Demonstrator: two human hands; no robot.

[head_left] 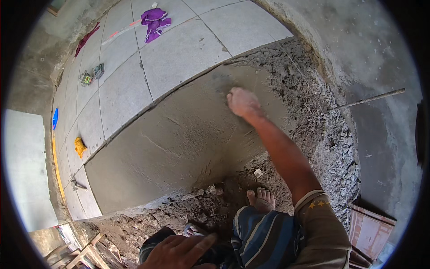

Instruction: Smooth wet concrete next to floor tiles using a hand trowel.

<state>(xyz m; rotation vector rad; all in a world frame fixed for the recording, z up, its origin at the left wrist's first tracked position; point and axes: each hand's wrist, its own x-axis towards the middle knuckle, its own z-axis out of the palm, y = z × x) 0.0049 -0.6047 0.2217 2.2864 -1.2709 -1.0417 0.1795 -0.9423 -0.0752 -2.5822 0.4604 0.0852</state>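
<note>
A band of wet grey mortar (156, 148) lies smoothed along the edge of the laid floor tiles (179, 49). Over its far right part, my right hand (243, 102) is closed in a fist around the handle of a trowel (220, 80). The trowel's blade is blurred, nearly matches the mortar in colour, and is partly hidden under the hand. My left hand (181, 252) rests near my left knee at the bottom, its fingers stretched out and holding nothing.
Rough rubble (329, 148) borders the mortar on the right, where a thin rod (369, 98) sticks out. On the tiles lie a purple cloth (155, 23), a tape measure (85, 79), a yellow-orange cloth (79, 147) and a hammer-like tool (78, 184). Wooden pieces (83, 255) lie lower left.
</note>
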